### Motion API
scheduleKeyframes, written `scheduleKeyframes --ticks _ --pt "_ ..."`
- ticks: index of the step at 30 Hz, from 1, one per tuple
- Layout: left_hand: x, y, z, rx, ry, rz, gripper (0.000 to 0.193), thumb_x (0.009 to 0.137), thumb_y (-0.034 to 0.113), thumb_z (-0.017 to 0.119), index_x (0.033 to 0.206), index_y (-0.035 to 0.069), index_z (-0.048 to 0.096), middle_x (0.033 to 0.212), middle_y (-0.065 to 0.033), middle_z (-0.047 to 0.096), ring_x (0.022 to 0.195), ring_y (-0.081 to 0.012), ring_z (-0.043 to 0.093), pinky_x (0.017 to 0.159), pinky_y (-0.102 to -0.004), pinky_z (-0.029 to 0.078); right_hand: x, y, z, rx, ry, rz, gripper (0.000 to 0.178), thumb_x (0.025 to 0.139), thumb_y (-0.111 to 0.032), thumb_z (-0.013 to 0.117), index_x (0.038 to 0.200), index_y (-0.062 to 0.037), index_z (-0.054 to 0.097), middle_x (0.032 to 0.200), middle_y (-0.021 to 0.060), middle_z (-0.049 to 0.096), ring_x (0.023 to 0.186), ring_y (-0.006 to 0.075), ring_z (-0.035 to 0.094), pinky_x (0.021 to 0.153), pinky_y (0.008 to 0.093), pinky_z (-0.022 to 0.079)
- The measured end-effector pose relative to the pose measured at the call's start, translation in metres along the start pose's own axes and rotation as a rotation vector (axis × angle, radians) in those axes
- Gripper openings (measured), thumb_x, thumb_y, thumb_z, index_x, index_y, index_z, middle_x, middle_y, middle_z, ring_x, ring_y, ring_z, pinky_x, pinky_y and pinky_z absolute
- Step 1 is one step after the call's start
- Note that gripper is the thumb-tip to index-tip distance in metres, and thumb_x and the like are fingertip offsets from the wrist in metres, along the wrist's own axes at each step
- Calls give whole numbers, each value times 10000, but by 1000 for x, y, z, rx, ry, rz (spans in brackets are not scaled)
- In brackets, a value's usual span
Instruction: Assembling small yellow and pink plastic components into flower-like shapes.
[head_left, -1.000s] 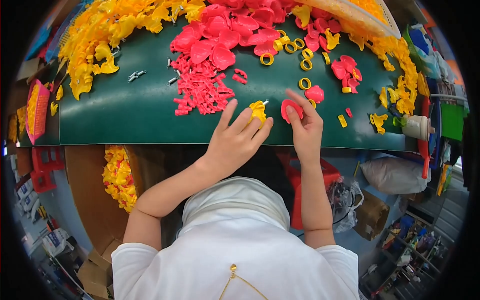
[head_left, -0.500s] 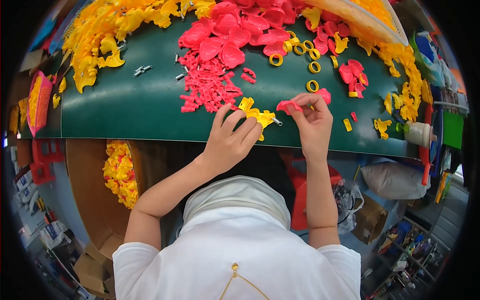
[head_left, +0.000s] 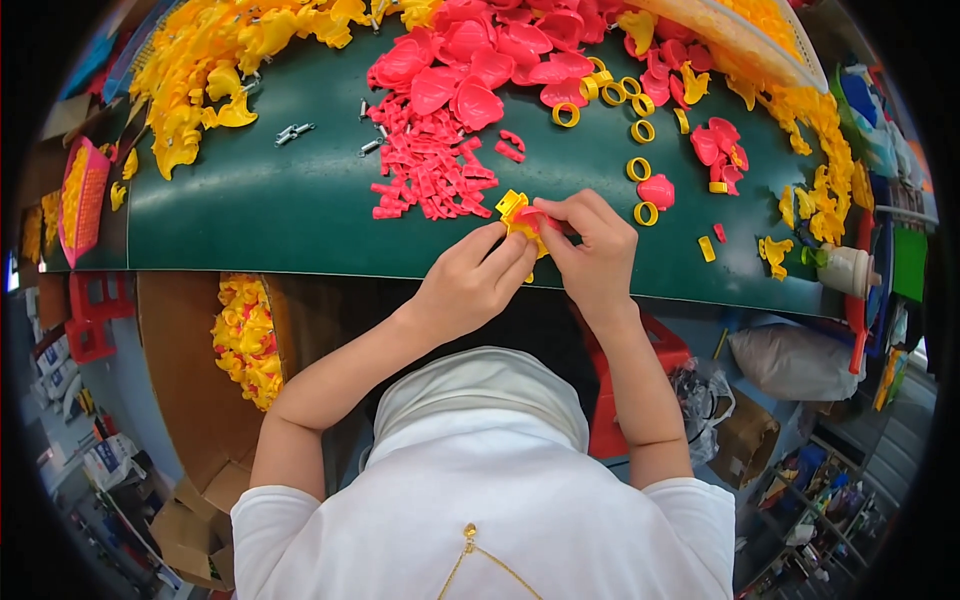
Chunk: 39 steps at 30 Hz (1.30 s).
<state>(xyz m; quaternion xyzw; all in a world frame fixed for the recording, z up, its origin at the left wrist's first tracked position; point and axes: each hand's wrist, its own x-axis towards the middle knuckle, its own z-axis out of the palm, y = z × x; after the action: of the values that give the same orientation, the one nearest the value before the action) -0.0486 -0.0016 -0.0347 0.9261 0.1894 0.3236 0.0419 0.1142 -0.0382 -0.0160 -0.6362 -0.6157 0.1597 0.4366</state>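
Near the front edge of the green table, my left hand (head_left: 470, 280) has its fingers closed on a yellow molded plastic part (head_left: 511, 203), which is partly hidden by the fingers. My right hand (head_left: 600, 250) pinches a thin red plastic piece (head_left: 538, 216) between thumb and fingers. That piece lies against the yellow part, and both hands meet there. Just beyond them is a heap of small red clips (head_left: 430, 180). A red shell (head_left: 656, 191) and a yellow ring (head_left: 646, 213) lie to the right of my right hand.
Red shells (head_left: 475, 70) and yellow parts (head_left: 180, 90) are piled along the far side of the green table (head_left: 270, 220). Several springs (head_left: 294, 133) lie at left. Below the edge, a cardboard box (head_left: 180, 370) holds yellow and red pieces. A red stool (head_left: 612, 400) stands under the table.
My right hand has moved left, bringing the red piece onto the yellow part. The spring that stuck out of the yellow part is now out of sight.
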Motion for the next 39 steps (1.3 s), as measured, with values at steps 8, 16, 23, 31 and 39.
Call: scheduleKeyframes --ticks 8,16,23,31,39 --pt "1 -1 1 -18 -8 2 276 682 40 646 950 -20 625 888 -79 558 845 -225 578 734 -300 522 4 3 -3 30 -6 25 158 730 60 698 882 20 696 726 72 594 630 138 620 564 229 514" --pt "1 0 0 -12 -24 0 259 692 40 645 945 -14 631 885 -76 559 846 -221 575 735 -293 523 3 4 -2 86 23 33 165 718 58 707 877 15 703 719 72 593 618 138 613 550 228 501" --pt "0 0 0 11 -16 7 252 696 38 649 941 -18 633 893 -79 563 851 -222 578 744 -287 523 -5 0 6 -40 65 5 179 720 54 708 895 16 696 711 75 582 599 139 593 523 230 475" --pt "0 0 2 -25 -2 -6 250 692 36 652 935 -15 630 891 -72 558 839 -222 576 737 -287 522 12 -3 -32 129 -361 166 260 799 -11 685 1058 13 672 841 97 659 721 145 622 658 243 490" --pt "4 -2 8 1 40 50 159 691 55 632 849 38 620 776 -26 516 719 -163 519 647 -282 473 9 1 -31 104 -404 128 273 854 -25 631 1126 -2 649 954 140 688 788 178 641 743 261 497"
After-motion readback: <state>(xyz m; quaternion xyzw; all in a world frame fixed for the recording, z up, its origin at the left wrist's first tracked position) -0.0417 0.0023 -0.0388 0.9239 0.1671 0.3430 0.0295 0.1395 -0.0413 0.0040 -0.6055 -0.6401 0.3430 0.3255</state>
